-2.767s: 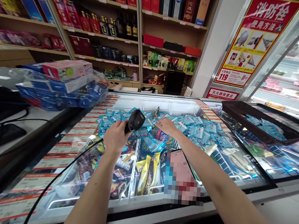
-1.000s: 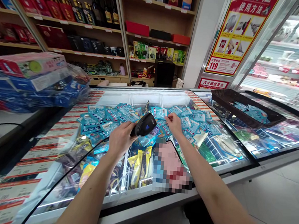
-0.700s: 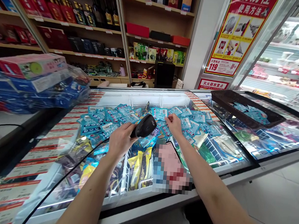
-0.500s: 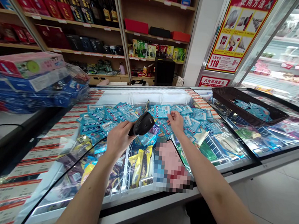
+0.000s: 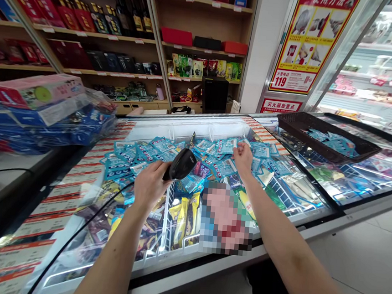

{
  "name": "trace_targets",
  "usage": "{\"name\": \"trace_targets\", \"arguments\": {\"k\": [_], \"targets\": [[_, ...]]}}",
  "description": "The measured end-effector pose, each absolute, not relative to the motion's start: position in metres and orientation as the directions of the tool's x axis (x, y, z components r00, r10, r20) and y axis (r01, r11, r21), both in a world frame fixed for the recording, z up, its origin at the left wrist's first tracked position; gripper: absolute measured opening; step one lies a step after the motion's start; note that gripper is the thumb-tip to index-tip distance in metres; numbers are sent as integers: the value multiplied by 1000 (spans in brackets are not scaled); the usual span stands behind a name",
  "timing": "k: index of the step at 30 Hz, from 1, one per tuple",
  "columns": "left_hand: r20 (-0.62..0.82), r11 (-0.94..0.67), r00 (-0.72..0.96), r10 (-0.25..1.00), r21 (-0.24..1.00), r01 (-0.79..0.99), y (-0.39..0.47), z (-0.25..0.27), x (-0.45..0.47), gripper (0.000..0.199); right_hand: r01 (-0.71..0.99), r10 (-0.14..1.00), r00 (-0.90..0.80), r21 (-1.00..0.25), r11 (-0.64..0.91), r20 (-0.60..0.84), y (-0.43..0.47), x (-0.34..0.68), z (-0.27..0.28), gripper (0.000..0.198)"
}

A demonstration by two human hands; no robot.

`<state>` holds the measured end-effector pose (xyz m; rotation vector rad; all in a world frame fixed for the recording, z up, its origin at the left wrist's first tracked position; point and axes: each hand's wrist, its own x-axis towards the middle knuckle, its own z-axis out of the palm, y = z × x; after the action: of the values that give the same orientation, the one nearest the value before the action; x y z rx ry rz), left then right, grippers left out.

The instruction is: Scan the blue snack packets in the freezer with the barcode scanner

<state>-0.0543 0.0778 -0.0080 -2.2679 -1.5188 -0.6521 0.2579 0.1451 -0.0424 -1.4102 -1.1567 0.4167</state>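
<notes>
My left hand is closed round the handle of a black barcode scanner, whose head points toward the packets. From it a black cord runs down to the lower left. With my right hand I pinch the right edge of a small light-blue packet, its printed label facing up. Many similar blue packets lie spread over the glass top of a chest freezer, around and under both hands. My right forearm reaches past a blurred-out pink object.
A dark plastic basket with more blue packets stands at the right. Wrapped boxes are stacked at the left. Price labels line the freezer's left side. Under the glass are wire dividers and yellow wrappers. Shelves stand behind.
My right hand has moved right with a blue packet at its fingertips. The scanner in my left hand has shifted slightly left and down in the picture.
</notes>
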Motion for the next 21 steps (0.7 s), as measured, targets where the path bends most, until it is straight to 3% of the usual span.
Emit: {"name": "trace_targets", "arguments": {"k": [6, 10, 14, 17, 21], "targets": [[556, -370, 330, 763, -43, 928, 78, -10, -55, 32, 573, 715, 427, -777, 260, 554, 146, 256, -44, 30], [563, -386, 348, 749, -56, 921, 79, -10, -56, 31, 540, 684, 460, -790, 290, 566, 144, 255, -38, 34], [564, -402, 364, 741, -61, 914, 79, -11, -57, 31, 210, 690, 535, -868, 449, 487, 146, 249, -31, 40], [565, -423, 382, 731, -64, 904, 80, -13, -57, 30, -96, 701, 608, -842, 531, 373, 147, 245, -25, 42], [569, -434, 396, 721, -76, 898, 81, -15, -58, 29, -200, 699, 617, -787, 584, 362, 141, 242, -15, 45]]}}
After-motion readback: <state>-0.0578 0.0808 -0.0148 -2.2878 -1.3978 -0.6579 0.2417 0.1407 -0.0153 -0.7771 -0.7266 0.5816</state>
